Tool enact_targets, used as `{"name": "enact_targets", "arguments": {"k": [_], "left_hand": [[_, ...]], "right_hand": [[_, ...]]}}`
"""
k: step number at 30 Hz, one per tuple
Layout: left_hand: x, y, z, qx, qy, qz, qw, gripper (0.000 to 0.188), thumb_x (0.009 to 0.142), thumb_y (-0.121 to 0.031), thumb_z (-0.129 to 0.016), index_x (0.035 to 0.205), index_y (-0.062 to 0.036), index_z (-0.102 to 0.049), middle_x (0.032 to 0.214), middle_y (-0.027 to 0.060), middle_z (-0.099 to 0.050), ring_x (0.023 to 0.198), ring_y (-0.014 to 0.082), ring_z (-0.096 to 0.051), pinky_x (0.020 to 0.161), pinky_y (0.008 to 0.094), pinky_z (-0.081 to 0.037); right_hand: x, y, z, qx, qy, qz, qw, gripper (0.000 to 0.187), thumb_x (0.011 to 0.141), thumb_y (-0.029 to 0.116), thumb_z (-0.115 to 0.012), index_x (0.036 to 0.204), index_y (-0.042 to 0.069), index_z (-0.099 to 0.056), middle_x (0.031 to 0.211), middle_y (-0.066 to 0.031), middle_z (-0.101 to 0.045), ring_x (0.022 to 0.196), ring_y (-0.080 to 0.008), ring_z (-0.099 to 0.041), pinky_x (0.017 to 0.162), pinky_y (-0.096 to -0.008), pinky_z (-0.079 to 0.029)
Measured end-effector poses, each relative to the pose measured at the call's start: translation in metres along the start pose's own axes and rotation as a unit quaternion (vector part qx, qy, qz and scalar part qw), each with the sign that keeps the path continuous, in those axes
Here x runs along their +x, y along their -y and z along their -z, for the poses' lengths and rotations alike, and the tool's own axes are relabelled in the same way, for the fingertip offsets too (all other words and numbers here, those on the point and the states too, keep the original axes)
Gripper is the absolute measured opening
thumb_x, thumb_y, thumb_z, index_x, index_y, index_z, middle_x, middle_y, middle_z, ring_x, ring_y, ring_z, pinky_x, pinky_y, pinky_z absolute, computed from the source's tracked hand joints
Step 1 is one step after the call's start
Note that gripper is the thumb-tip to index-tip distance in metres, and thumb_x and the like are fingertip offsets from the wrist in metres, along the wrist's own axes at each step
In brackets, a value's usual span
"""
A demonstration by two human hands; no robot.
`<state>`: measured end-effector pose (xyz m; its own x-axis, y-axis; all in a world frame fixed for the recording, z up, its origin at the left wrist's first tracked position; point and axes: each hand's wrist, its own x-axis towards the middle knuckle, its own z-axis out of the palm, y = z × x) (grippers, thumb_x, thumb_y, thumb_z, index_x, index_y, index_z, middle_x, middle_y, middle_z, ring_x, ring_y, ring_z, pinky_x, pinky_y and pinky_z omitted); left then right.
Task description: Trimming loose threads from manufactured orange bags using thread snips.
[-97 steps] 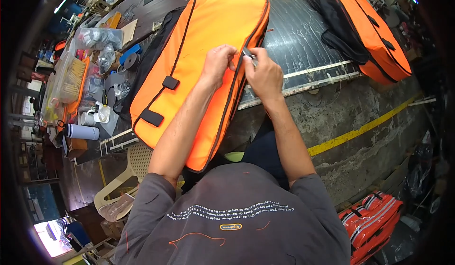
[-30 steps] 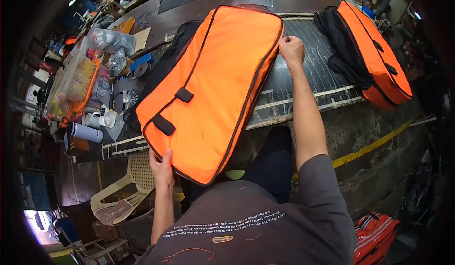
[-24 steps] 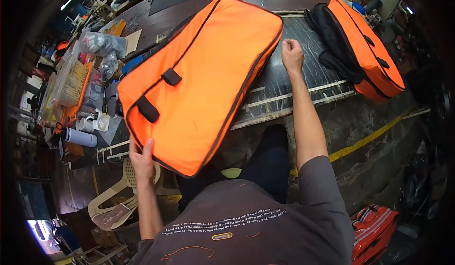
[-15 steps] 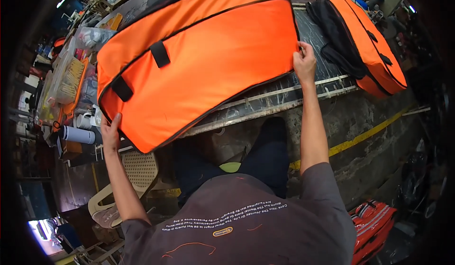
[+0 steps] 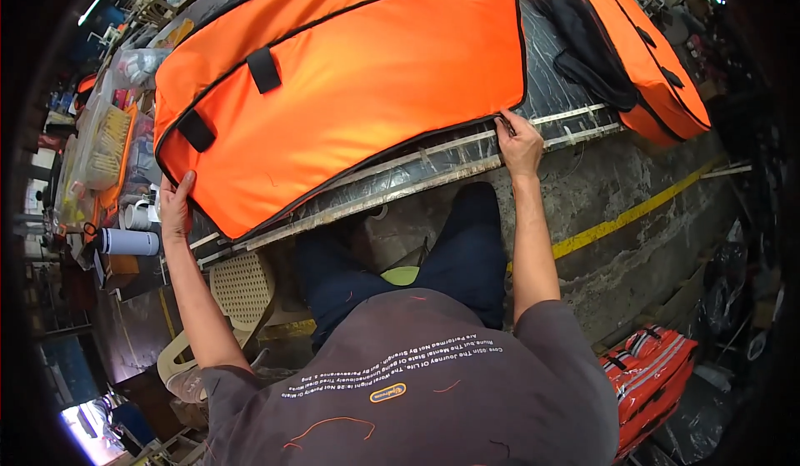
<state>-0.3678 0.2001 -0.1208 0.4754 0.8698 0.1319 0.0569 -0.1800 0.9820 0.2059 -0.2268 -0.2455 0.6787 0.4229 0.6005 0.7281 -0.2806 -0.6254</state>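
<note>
A large bright orange fabric bag point(image 5: 358, 83) with black edging lies across the dark worktable point(image 5: 575, 83). Two short black straps point(image 5: 265, 69) are fixed to its left part. At the bag's lower left edge my left hand point(image 5: 176, 205) grips the fabric, thumb on top and fingers partly hidden beneath. My right hand point(image 5: 520, 143) pinches the black edging at the near right corner, by the table's front edge. The bag's far side runs out of the picture at the top.
Another orange and black bag point(image 5: 642, 41) stands at the table's right end. Plastic bins point(image 5: 112, 145), a white mug point(image 5: 138, 214) and a white cylindrical container point(image 5: 129, 242) are at left. A beige chair point(image 5: 242, 287) stands below them. A red packed bundle point(image 5: 654, 383) lies lower right.
The orange bag has come down flatter on the table and shifted slightly left. My right hand has slid from its right side down to the near corner; my left hand still grips the left edge.
</note>
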Motion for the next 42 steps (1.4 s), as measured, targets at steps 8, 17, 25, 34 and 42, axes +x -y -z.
{"name": "enact_targets", "arguments": {"k": [8,17,25,34,42], "left_hand": [[0.001,0.003,0.011,-0.018,0.006,0.033,0.999,0.055,0.104,-0.012,-0.080,0.154,-0.0014,-0.058,0.148,0.0082,-0.071,0.130,0.0197,-0.069,0.116,0.0367,-0.051],[0.009,0.002,-0.013,-0.024,0.048,-0.010,0.998,0.068,0.103,-0.015,-0.080,0.162,-0.0007,-0.051,0.161,0.0102,-0.062,0.144,0.0219,-0.060,0.127,0.0398,-0.041],[-0.001,-0.010,-0.025,-0.022,0.039,-0.029,0.999,0.084,0.104,-0.015,-0.080,0.175,-0.0055,-0.036,0.169,0.0068,-0.054,0.148,0.0163,-0.056,0.127,0.0358,-0.041],[0.000,0.023,-0.042,0.056,-0.130,-0.094,0.985,0.061,0.114,-0.026,-0.067,0.166,-0.0016,-0.047,0.162,0.0127,-0.060,0.146,0.0205,-0.057,0.122,0.0360,-0.044],[-0.052,0.020,-0.154,0.582,-0.288,-0.196,0.735,0.099,0.105,-0.049,-0.066,0.174,0.0053,-0.021,0.181,0.0374,-0.010,0.167,0.0585,-0.010,0.133,0.0712,-0.014]], "right_hand": [[-0.030,0.027,0.049,0.141,0.124,-0.069,0.980,0.022,0.103,0.023,-0.083,0.105,0.002,-0.077,0.091,-0.0139,-0.079,0.082,-0.0198,-0.078,0.073,-0.0370,-0.060],[-0.015,-0.074,0.137,-0.067,0.023,-0.266,0.961,0.048,0.104,0.042,-0.081,0.131,0.003,-0.081,0.125,-0.0157,-0.083,0.116,-0.0211,-0.079,0.098,-0.0351,-0.059],[0.101,-0.032,-0.001,0.015,0.063,-0.212,0.975,0.063,0.100,0.056,-0.081,0.128,0.000,-0.081,0.113,-0.0157,-0.084,0.105,-0.0215,-0.078,0.095,-0.0373,-0.058],[0.082,0.020,0.043,-0.036,-0.037,-0.092,0.994,0.054,0.105,0.048,-0.078,0.087,-0.003,-0.074,0.066,-0.0113,-0.062,0.062,-0.0173,-0.053,0.063,-0.0399,-0.048],[0.016,0.001,0.050,-0.039,-0.030,-0.097,0.994,0.056,0.109,0.047,-0.073,0.082,-0.001,-0.066,0.063,-0.0121,-0.051,0.059,-0.0201,-0.045,0.058,-0.0429,-0.043]]}}
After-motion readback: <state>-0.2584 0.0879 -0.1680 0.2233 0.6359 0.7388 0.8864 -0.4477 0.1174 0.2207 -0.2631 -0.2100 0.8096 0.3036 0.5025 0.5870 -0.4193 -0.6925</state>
